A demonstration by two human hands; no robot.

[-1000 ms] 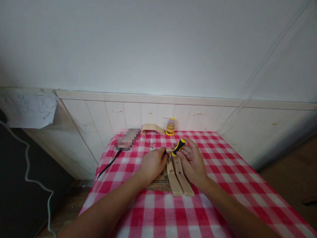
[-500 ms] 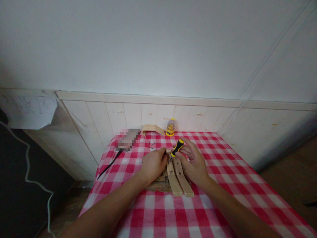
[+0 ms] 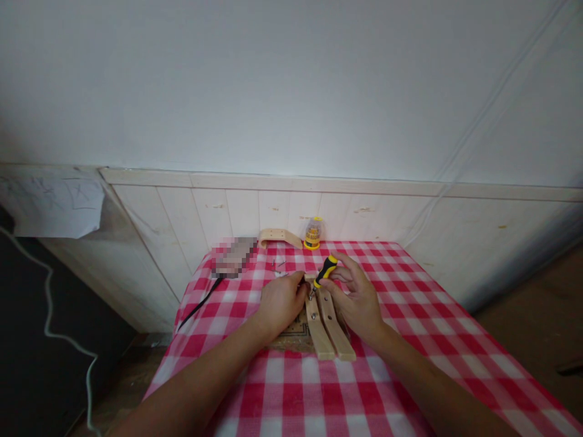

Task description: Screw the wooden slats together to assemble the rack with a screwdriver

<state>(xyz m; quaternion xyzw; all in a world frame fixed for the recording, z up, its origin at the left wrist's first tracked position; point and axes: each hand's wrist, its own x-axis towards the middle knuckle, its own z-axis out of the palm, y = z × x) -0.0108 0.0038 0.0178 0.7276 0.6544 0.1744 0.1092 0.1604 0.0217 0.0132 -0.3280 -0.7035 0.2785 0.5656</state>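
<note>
The fingers (image 3: 342, 274) of the right hand (image 3: 359, 300) are curled around a screwdriver (image 3: 326, 271) and pinch its black and yellow handle. The screwdriver is tilted. Its handle end points up and away toward the wall, and its thin metal tip points down and to the left, onto the top end of a slat (image 3: 319, 331). So the handle sits inside the right fingers and the tip pokes out below them. The left hand (image 3: 279, 302) lies just beside that tip, with its fingers bent close together at the top of the slat. I cannot tell if they pinch anything. A second slat (image 3: 337, 329) lies right next to the first one, under the right hand. Both slats rest on a small board (image 3: 294, 332) on the tabletop (image 3: 410, 315), which has a red and white checked cloth. Farther back lie some little screws (image 3: 279, 263), a curved wood piece (image 3: 279, 235) and a yellow case (image 3: 313, 233) near the wall. A black cable (image 3: 200, 303) runs off the left edge.
</note>
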